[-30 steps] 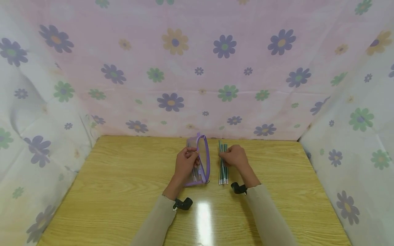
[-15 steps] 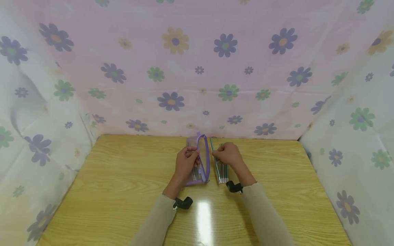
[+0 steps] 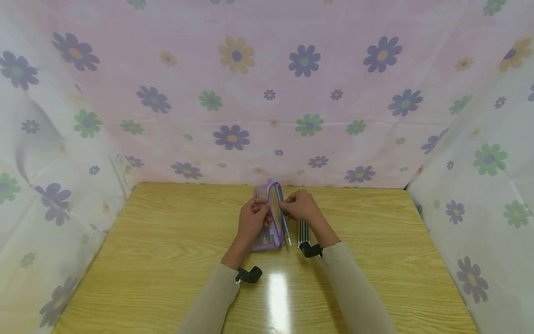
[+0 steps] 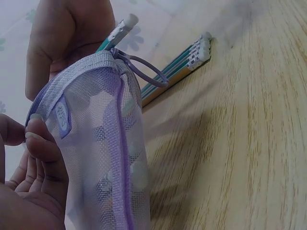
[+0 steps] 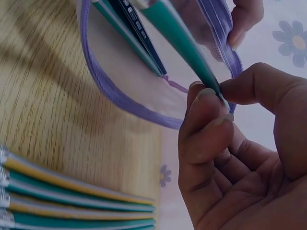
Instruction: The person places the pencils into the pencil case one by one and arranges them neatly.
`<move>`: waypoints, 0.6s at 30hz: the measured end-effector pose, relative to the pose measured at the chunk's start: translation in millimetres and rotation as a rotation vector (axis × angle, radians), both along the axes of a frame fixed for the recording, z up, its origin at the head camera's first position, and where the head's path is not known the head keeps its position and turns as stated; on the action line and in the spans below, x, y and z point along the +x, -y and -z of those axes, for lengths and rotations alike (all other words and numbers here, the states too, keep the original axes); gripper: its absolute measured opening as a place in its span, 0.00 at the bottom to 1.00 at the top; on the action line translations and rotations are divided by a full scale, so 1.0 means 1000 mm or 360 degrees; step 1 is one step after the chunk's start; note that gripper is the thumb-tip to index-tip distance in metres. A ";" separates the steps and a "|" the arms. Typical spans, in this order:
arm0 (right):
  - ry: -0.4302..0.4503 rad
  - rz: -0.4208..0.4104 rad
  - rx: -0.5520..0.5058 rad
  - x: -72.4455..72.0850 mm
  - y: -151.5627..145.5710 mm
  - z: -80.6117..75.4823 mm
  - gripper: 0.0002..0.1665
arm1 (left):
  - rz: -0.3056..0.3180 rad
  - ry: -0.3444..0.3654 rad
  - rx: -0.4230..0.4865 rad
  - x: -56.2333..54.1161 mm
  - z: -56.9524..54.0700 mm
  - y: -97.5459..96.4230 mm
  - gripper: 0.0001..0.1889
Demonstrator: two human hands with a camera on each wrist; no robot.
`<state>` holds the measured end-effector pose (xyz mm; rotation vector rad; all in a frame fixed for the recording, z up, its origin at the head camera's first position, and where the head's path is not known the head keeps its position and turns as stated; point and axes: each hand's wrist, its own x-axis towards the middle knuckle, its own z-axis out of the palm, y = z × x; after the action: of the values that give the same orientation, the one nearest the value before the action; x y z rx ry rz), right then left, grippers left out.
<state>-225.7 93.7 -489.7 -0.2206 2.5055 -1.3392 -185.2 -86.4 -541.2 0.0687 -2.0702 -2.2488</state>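
A see-through mesh pencil case (image 4: 91, 148) with purple zip edging lies on the table, its mouth spread apart. My left hand (image 3: 251, 221) pinches the near edge of that mouth between thumb and fingertip. In my right hand (image 3: 303, 207), thumb and fingers pinch a green striped pencil (image 5: 180, 40), held at a slant over the case's mouth with its white eraser end toward me. Inside the case, the right wrist view shows another green pencil (image 5: 127, 38) and a dark, marked stick (image 5: 144, 36). A row of green and yellow pencils (image 5: 76, 191) lies to the right, partly under my right wrist.
The wooden table (image 3: 175, 222) reaches to a flowered cloth (image 3: 267, 139) at the back and sides. A black wrist camera (image 3: 310, 249) sits over the ends of the pencil row; another wrist camera (image 3: 249, 275) is on the left wrist.
My right hand has drawn one pencil from the row and carried it left to the pencil case's mouth. My left hand has stayed on the case's edge.
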 end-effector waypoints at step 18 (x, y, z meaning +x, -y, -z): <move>0.0067 0.0109 -0.0090 -0.007 0.017 0.011 0.17 | 0.0040 -0.0015 -0.0009 0.002 0.002 -0.001 0.09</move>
<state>-232.5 76.3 -501.2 -0.1184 2.4628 -1.4275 -183.4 -85.2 -542.9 0.0316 -2.0843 -2.2528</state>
